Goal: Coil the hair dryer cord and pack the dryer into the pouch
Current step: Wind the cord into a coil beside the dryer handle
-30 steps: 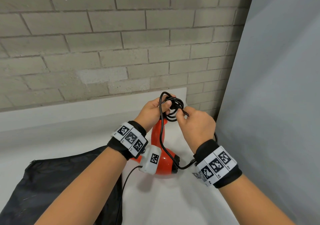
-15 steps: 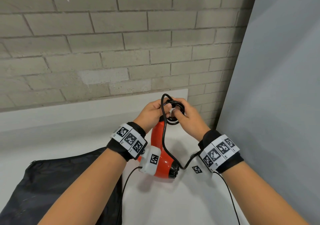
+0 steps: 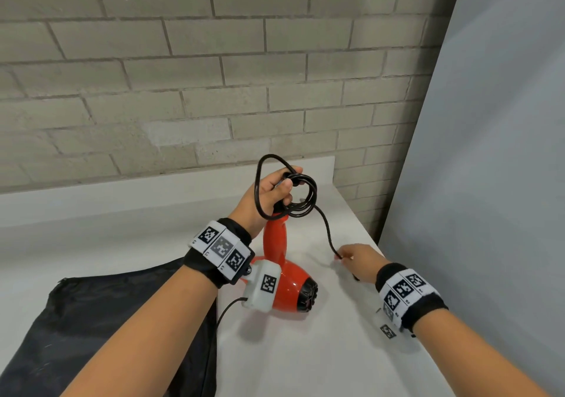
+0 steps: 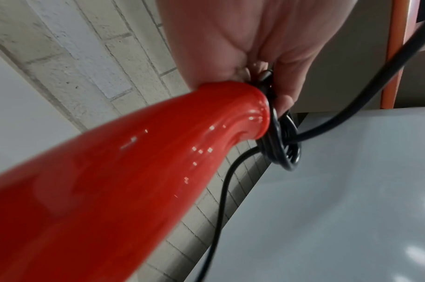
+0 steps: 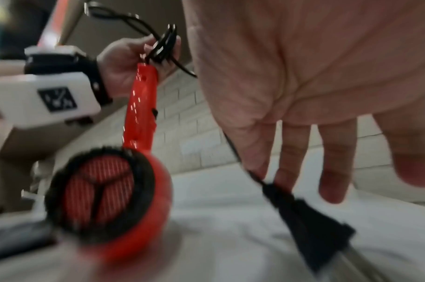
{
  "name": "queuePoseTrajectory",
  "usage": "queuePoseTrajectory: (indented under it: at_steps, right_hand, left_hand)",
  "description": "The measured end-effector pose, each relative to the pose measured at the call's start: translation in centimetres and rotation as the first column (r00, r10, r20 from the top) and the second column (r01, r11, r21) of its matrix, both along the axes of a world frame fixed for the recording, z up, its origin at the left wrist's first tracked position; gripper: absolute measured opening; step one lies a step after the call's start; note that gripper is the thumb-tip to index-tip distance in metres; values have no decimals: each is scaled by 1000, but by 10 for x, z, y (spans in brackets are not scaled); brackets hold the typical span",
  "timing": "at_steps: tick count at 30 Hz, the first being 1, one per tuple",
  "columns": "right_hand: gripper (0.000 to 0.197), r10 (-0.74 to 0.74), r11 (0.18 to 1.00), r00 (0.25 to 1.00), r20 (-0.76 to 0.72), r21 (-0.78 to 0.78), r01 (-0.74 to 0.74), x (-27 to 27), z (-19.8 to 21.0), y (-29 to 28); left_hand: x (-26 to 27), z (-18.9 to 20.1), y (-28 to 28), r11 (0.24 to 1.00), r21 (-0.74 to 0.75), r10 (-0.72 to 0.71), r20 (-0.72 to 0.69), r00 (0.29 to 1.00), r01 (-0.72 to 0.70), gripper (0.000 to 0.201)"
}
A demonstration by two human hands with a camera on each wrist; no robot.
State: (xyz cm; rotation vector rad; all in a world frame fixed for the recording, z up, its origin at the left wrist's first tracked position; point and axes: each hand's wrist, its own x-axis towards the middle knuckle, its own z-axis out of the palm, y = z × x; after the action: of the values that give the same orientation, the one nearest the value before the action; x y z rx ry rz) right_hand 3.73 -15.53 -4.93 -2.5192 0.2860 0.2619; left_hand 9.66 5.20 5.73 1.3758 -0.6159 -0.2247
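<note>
Left hand (image 3: 269,193) was up above the table (image 3: 321,351), fingers and thumb curled round the end of the red hair dryer (image 3: 284,277) handle, with several black cord (image 3: 301,196) loops bunched in the same grip. One bigger loop stuck out over the back of that hand. Dryer hung handle-up, body low near the table, just beside the left wrist camera; whether it touched the table could not be told. Black rear grille faced the right wrist view.

From the coil, a free run of cord dropped right and down to the right hand (image 3: 356,259), low over the table. Right fingers hung mostly straight in the right wrist view; the cord passed by the thumb side and the black plug (image 5: 310,219) sat just below the fingertips. Blurry there, so could not tell if the right hand pinched the cord or only touched it.

Black pouch (image 3: 101,329) lay flat on the table at the left, under the left forearm. Brick wall (image 3: 183,75) behind, grey panel (image 3: 489,152) on the right.
</note>
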Motion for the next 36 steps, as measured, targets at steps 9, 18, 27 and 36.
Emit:
queuePoseTrajectory:
  at_steps: [9, 18, 27, 36]
  right_hand:
    - [16, -4, 897, 812, 583, 362, -255, 11, 71, 61]
    - [31, -47, 817, 757, 652, 461, -346, 20, 77, 70]
    - [19, -211, 977, 973, 90, 43, 208, 39, 12, 30]
    - [63, -32, 999, 924, 380, 19, 27, 28, 31, 42]
  left_hand:
    - [-9, 4, -1, 996, 66, -57, 34, 998, 55, 28]
    - [-8, 5, -4, 995, 54, -81, 23, 996, 79, 27]
    - [-5, 6, 5, 997, -13, -80, -26, 996, 80, 37]
    - [-7, 10, 8, 996, -6, -86, 20, 996, 86, 37]
